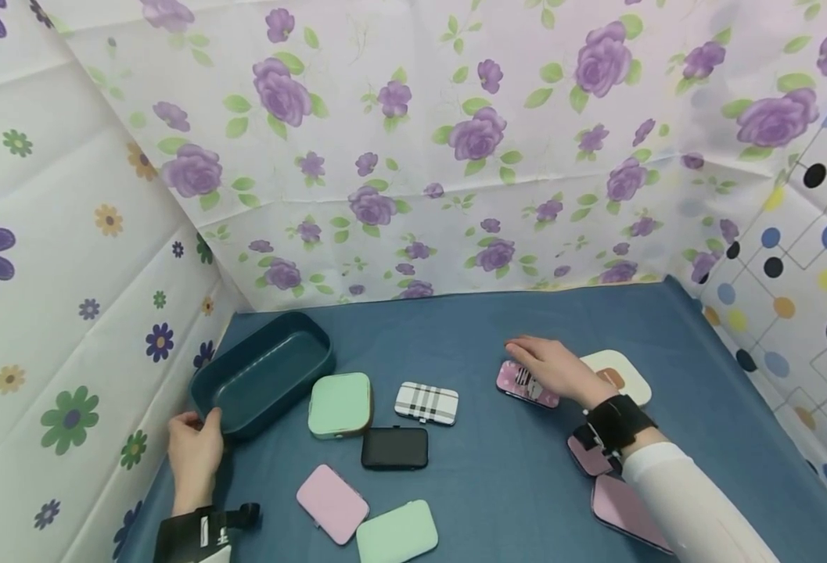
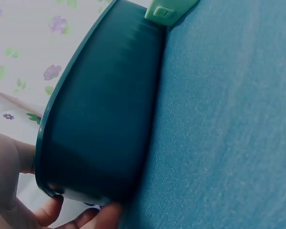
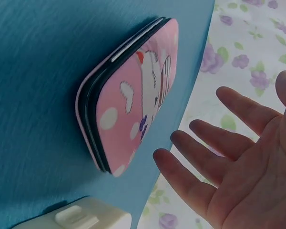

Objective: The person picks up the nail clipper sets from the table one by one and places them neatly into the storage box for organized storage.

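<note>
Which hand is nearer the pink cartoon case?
Right. The right hand hovers by the pink cartoon case, not touching it; the left hand is well to its left, holding the teal container.

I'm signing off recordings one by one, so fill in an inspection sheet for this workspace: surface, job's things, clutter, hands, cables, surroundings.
Surface: blue cloth.
Job's things: teal tray, at left; pink dotted case, right of centre.
Clutter: green square case, plaid case, black case, pink case and green oblong case, nearer the middle; cream case and two partly hidden pink cases, right.
Hands: left hand grips the tray's near end; right hand, fingers extended, is near the pink dotted case, not touching it.
Cables: nothing seen.
Surroundings: rose-print sheet behind, daisy-print sheet left, spotted sheet right.
</note>
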`<state>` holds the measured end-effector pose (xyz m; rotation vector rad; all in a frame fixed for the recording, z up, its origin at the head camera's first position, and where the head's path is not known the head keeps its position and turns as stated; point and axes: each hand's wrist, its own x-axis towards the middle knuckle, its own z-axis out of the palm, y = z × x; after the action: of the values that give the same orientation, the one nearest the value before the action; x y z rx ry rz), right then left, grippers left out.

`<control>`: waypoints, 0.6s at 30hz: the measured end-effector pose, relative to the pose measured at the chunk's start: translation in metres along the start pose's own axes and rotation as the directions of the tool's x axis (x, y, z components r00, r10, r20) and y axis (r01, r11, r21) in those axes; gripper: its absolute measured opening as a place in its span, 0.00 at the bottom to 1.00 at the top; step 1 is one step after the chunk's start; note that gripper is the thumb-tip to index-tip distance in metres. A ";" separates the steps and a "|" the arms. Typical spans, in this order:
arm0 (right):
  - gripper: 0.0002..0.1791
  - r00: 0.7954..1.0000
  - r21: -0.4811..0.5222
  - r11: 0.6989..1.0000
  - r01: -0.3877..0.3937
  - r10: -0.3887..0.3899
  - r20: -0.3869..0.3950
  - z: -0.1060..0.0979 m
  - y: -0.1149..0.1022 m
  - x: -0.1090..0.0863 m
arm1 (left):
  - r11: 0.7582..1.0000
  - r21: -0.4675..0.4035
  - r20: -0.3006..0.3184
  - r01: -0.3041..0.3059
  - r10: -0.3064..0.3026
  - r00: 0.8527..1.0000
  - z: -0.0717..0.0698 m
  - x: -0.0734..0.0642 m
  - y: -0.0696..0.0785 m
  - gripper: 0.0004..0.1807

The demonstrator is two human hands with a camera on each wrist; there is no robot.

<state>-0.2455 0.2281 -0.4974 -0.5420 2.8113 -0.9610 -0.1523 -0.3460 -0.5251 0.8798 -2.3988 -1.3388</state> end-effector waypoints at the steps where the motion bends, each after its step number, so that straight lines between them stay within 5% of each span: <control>1: 0.33 1.000 -0.008 1.000 0.003 -0.003 -0.001 0.001 -0.002 0.000 | 1.000 -0.007 0.003 0.002 -0.002 1.000 -0.001 -0.001 0.000 0.33; 18: 0.30 0.999 -0.041 0.998 0.037 -0.037 0.001 0.004 -0.004 -0.010 | 0.989 -0.125 0.061 0.078 -0.071 0.996 0.005 0.008 0.015 0.35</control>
<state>-0.2348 0.2269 -0.4983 -0.6014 2.8364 -0.9110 -0.1672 -0.3416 -0.5162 0.9164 -2.3121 -1.5447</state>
